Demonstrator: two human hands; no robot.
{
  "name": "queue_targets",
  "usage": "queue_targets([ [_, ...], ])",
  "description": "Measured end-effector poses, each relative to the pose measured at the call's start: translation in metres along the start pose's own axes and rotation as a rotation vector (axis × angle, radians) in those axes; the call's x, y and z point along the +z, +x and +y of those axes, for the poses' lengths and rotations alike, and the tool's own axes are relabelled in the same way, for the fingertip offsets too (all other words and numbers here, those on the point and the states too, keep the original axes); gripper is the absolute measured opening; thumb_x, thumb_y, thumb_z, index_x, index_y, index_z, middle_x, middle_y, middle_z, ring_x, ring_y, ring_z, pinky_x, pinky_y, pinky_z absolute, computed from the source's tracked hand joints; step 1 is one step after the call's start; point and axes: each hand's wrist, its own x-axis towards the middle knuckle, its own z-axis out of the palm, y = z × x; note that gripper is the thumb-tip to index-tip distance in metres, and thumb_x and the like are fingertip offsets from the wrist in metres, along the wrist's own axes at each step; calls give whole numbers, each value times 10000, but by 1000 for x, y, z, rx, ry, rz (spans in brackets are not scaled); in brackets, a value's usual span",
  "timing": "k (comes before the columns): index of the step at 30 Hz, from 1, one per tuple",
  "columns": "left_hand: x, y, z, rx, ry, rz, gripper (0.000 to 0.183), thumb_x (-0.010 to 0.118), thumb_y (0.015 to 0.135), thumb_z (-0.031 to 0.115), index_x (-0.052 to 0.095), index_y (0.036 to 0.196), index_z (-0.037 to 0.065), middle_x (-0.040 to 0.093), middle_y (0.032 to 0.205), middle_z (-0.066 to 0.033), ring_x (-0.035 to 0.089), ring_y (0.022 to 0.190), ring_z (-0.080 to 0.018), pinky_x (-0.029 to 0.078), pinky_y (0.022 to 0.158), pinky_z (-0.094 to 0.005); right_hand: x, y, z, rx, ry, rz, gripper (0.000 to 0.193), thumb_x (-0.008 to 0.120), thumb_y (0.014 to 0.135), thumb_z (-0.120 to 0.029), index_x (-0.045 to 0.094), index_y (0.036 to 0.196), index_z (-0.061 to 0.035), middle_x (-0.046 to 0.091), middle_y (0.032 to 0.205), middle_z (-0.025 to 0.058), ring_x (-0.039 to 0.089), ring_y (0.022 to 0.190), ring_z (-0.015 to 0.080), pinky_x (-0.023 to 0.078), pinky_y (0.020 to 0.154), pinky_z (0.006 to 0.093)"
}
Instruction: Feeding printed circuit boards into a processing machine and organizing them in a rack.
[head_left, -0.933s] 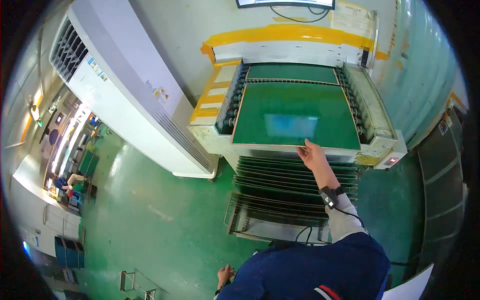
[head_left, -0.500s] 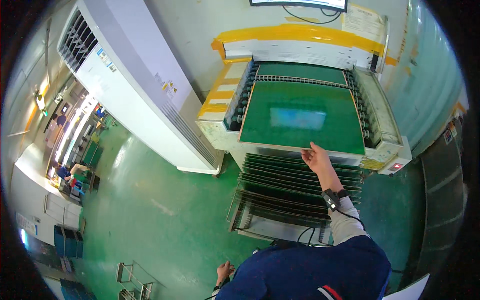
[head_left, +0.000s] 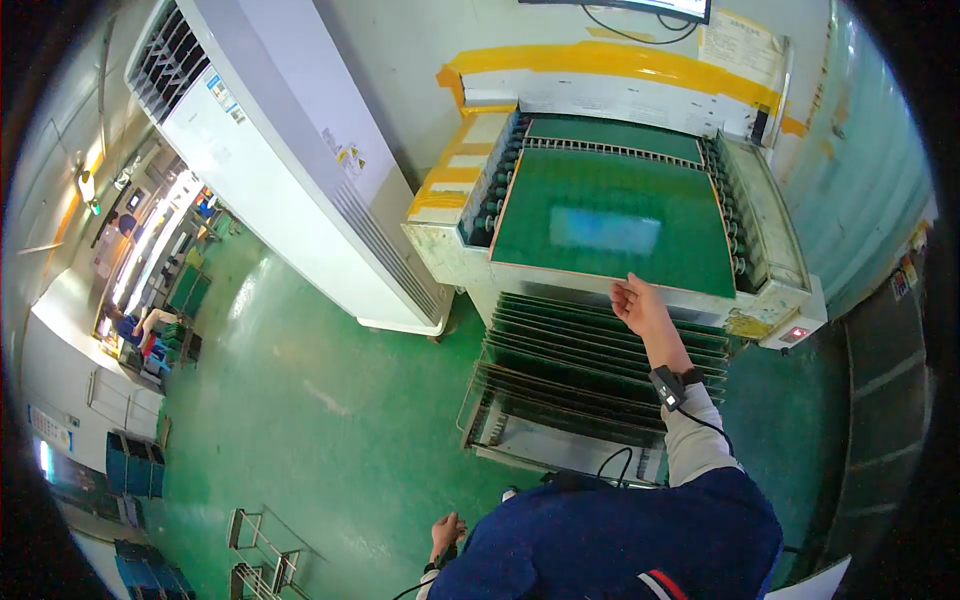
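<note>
Green flat panel [head_left: 600,180] lies on the roller machine [head_left: 768,205], its front edge right at the fingers [head_left: 621,293] of the right hand [head_left: 640,306]; they're curled, tips close together at that edge, can't tell if clamped on it. Black device [head_left: 668,387] strapped just behind that hand, then pale sleeve [head_left: 692,440]. Below the machine's front, rack [head_left: 555,446] with a row of dark thin panels [head_left: 550,335], side by side. Smaller strip of a second green panel [head_left: 615,137] farther back on the machine. Left hand [head_left: 447,533] low, well apart from the machine, fingers curled in, can't tell if around anything. Yellow tape [head_left: 600,60] behind the machine. Tall white vented unit [head_left: 290,190] to the left, on green floor [head_left: 370,420]. Screen [head_left: 640,8] up top, partly cut off. Seated person [head_left: 130,326] far left, small.
</note>
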Motion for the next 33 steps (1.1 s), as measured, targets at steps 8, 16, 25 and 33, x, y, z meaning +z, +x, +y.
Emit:
queue_targets([
  [8,6,-12,24,168,245,-56,381,574,892,312,598,979,-58,671,854,-131,659,645,-214,511,523,-307,1,-46,12,-4,-180,-26,335,568,913,-340,619,1016,-26,654,923,97,613,811,203,505,701,333],
  [16,-14,43,-2,110,280,-219,389,594,899,305,559,1127,-9,665,847,-94,645,642,-211,489,512,-309,15,-135,47,-34,-655,-82,309,582,909,-326,642,994,-35,659,885,76,633,779,165,518,688,299],
  [25,-36,70,-24,-98,-99,-287,364,619,890,248,580,1093,-51,656,815,-96,628,603,-185,465,471,-282,14,-196,112,-123,-1260,-252,281,658,844,-282,663,1002,-49,682,837,68,633,776,151,499,688,297],
  [33,-30,54,3,-44,82,-263,366,622,888,254,572,1082,-51,646,805,-104,619,574,-186,458,446,-275,3,-216,146,-295,-1746,-141,283,647,800,-299,662,965,-69,672,862,136,637,827,334,497,715,445],
])
